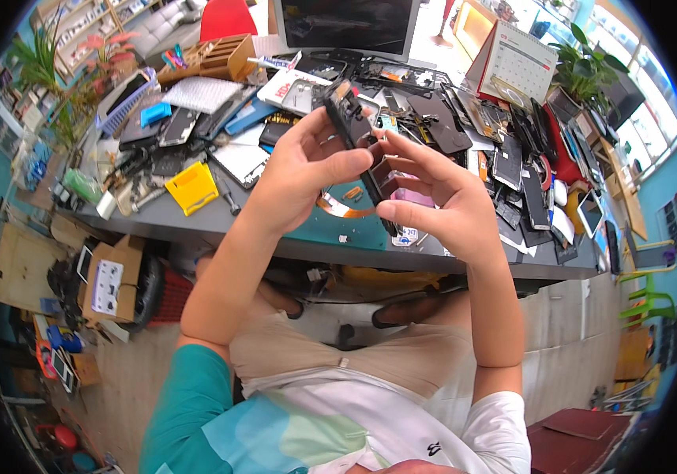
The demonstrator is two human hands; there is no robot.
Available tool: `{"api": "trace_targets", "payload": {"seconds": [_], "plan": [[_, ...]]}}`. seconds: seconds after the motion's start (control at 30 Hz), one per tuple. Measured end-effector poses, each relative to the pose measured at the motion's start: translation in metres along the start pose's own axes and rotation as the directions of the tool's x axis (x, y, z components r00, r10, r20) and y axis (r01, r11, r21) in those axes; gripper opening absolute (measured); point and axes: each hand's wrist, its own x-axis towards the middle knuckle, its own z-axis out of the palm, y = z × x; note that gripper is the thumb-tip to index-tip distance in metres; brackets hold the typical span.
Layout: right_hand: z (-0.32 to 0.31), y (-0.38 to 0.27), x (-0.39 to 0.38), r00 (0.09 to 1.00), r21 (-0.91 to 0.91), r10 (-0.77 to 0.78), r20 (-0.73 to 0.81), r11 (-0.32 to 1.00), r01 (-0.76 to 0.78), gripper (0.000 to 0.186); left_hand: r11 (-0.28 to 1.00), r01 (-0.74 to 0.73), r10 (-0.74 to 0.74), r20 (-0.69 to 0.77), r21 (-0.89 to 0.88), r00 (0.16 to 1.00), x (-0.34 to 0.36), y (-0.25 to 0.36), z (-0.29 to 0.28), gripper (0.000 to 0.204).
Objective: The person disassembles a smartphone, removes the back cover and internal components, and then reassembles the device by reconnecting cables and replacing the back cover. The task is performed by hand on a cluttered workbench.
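Both forearms raised from lower edge, elbows bent, hands brought together above front edge of desk.

Left hand: palm turned inward, wrist cocked up. Fingers curled behind a dark phone, thumb laid flat across its face. Closed grip on phone.

Right hand: palm facing left, just beside left hand, nearly touching. Fingertips pinched on lower part of same phone; thumb pressed at lower end. Closed grip, shared hold.

Phone held tilted, top end away from body, lifted clear of desk, above green mat.

Orange flex ribbon lying on mat below hands. Yellow plastic box left of left forearm. Heap of dark phone parts right of hands. Monitor at far edge of desk.
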Motion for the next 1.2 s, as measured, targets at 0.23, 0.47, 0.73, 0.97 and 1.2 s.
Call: {"api": "trace_targets", "payload": {"seconds": [0.23,0.47,0.73,0.97,1.2], "plan": [[-0.0011,0.0022,-0.0004,0.999,0.06,0.034,-0.043,0.998,-0.031,0.087,0.994,-0.016,0.017,-0.014,0.111,1.0,0.0022,0.004,0.0039,0.067],[0.0018,0.0007,-0.0013,0.999,0.097,0.013,-0.053,0.995,-0.008,0.088,0.993,-0.053,0.053,0.012,0.104,0.999,0.0029,0.0028,0.0044,0.07],[0.0062,-0.0032,-0.0015,0.996,0.149,0.034,-0.081,0.989,-0.022,0.091,0.999,-0.011,0.012,-0.021,0.046,1.0,-0.001,0.0047,0.0035,0.064],[0.0062,-0.0068,-0.0016,0.995,0.135,0.073,-0.072,0.989,-0.062,0.095,1.0,-0.003,0.002,-0.032,-0.011,1.0,-0.0018,0.0028,0.0013,0.063],[0.0049,-0.0053,-0.001,0.995,0.106,0.069,-0.076,0.992,-0.061,0.098,0.999,0.009,-0.011,-0.031,-0.043,0.999,-0.002,0.0022,-0.0001,0.062]]}}
